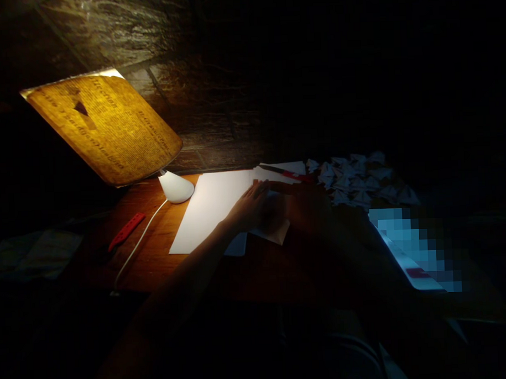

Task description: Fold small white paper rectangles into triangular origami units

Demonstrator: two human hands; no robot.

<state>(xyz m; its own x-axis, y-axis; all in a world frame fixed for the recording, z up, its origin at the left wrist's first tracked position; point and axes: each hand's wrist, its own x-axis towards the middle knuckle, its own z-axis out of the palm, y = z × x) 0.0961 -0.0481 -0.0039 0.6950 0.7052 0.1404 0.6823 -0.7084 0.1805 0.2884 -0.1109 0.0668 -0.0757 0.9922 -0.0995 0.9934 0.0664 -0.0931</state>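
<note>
My left hand (251, 203) rests on white paper in the middle of the desk, its fingers stretched out and lying flat. Beneath and beside it is a folded piece of paper (279, 233), partly covered by the hands. In deep shadow to the right, my right hand (301, 201) is close to that paper, and its fingers are too dark and smeared to make out. Large white sheets (214, 204) lie under and left of my left hand. Just behind the hands, a dark and red tool (292, 174) lies across more paper.
A lamp with a printed yellow shade (105, 128) and white base (176, 186) stands at the back left. Its cord (141, 243) runs to the front edge. A red cutter (125, 231) lies left. Folded paper pieces (356, 180) cluster right, near a glowing device (408, 256).
</note>
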